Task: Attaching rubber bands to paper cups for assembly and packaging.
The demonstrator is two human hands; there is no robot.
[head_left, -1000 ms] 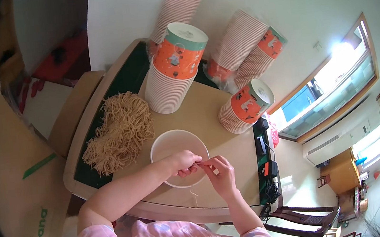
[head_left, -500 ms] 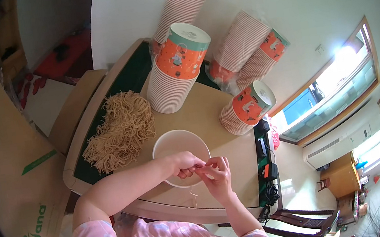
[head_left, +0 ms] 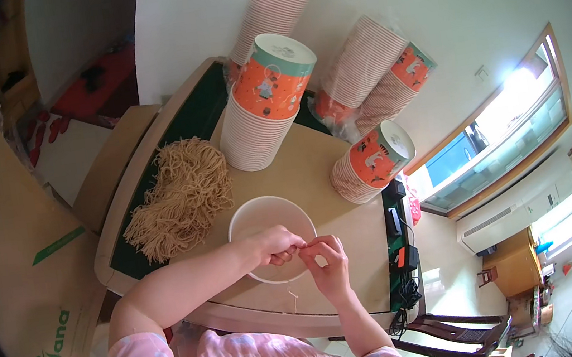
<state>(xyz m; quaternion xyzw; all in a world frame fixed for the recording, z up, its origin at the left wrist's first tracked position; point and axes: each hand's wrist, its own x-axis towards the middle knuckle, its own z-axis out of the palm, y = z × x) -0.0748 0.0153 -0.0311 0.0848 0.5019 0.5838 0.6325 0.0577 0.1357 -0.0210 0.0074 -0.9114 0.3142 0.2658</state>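
Above a white paper tub [head_left: 240, 222], open end up, my hands meet with their fingertips together. My left hand [head_left: 279, 244] is closed in a pinch, and my right hand [head_left: 327, 263] pinches right beside it. A thin beige string [head_left: 293, 294] dangles below them in front of the tub; its upper part is hidden by my fingers. To the left lies a loose, tangled pile of beige strings [head_left: 180, 196]. A tall stack of paper tubs [head_left: 261, 124], the top one orange and green and upside down, stands behind the pile.
A shorter tub stack [head_left: 374, 160] stands at the right, and plastic-wrapped stacks [head_left: 364, 60] lean by the wall. Black adapters and cables [head_left: 406, 282] run along the table's right edge. A large cardboard box [head_left: 24, 271] is at the left, a dark chair [head_left: 458, 333] at the lower right.
My right fingertips have closed in more tightly against my left ones. The hanging string has shifted slightly. The tub and the stacks stay where they were.
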